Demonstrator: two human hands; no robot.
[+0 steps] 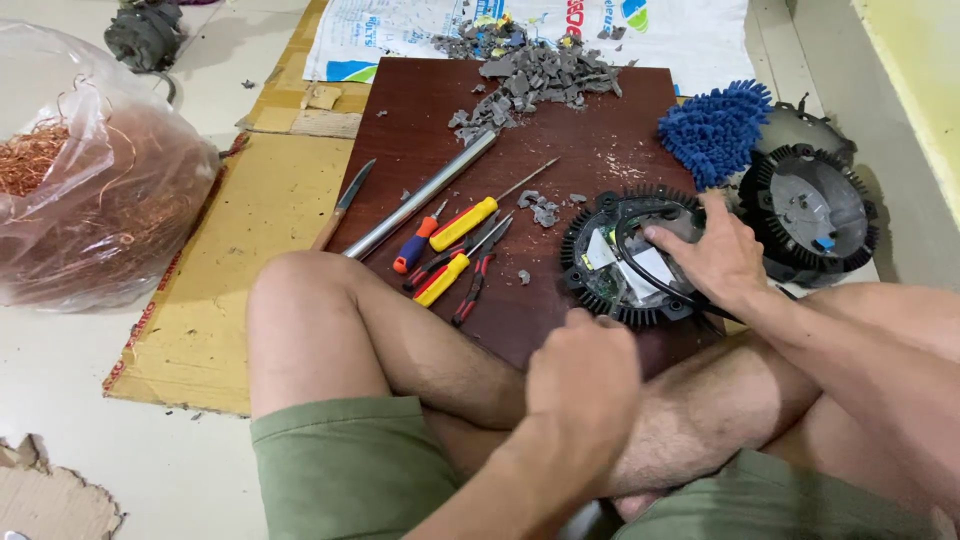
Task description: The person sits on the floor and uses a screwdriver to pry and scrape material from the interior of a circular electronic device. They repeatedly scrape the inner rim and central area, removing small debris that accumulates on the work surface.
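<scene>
I sit cross-legged at a dark red wooden board [560,130]. My right hand [712,253] rests on a round black finned housing [600,262] lying on the board, fingers spread over its white inner parts and a black cable. My left hand [583,375] is closed into a fist at the housing's near edge, just above my shin. I cannot tell whether it holds anything.
Yellow-handled screwdrivers [462,224], pliers [470,292], a metal tube [420,195] and a knife [342,205] lie on the board. Grey rubble [530,75] sits at its far end. A blue mop head [712,128] and a second housing [808,212] lie right. A bag of copper wire [90,180] stands left.
</scene>
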